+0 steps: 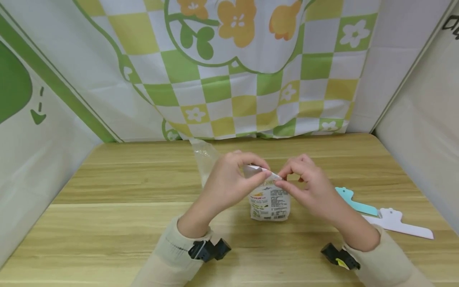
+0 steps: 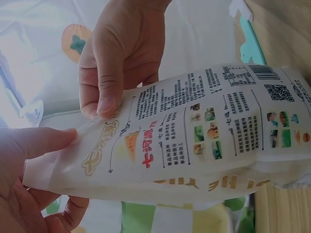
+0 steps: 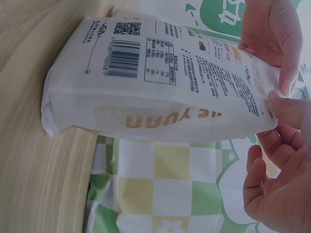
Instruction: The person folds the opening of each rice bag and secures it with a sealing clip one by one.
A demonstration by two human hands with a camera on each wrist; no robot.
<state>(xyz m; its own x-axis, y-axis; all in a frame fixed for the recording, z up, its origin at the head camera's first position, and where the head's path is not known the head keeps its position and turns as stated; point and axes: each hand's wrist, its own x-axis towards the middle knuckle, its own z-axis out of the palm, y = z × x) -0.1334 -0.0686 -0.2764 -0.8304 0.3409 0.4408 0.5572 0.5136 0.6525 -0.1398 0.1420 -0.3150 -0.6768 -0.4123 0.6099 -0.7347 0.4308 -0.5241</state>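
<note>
A small white printed bag (image 1: 269,204) stands upright on the wooden table (image 1: 107,223). Both hands meet at its folded top edge. My left hand (image 1: 261,172) pinches the top from the left between thumb and fingers, and my right hand (image 1: 282,180) pinches it from the right. In the left wrist view the bag (image 2: 209,141) fills the frame, with the thumb of my left hand (image 2: 43,141) on its top corner. The right wrist view shows the bag (image 3: 160,82) with its barcode side up and right fingertips (image 3: 284,104) on its edge.
A crumpled piece of clear plastic (image 1: 204,159) lies behind my left hand. A teal clip (image 1: 356,202) and a white clip (image 1: 399,225) lie on the table to the right. A checked green and yellow cloth (image 1: 233,91) hangs along the back.
</note>
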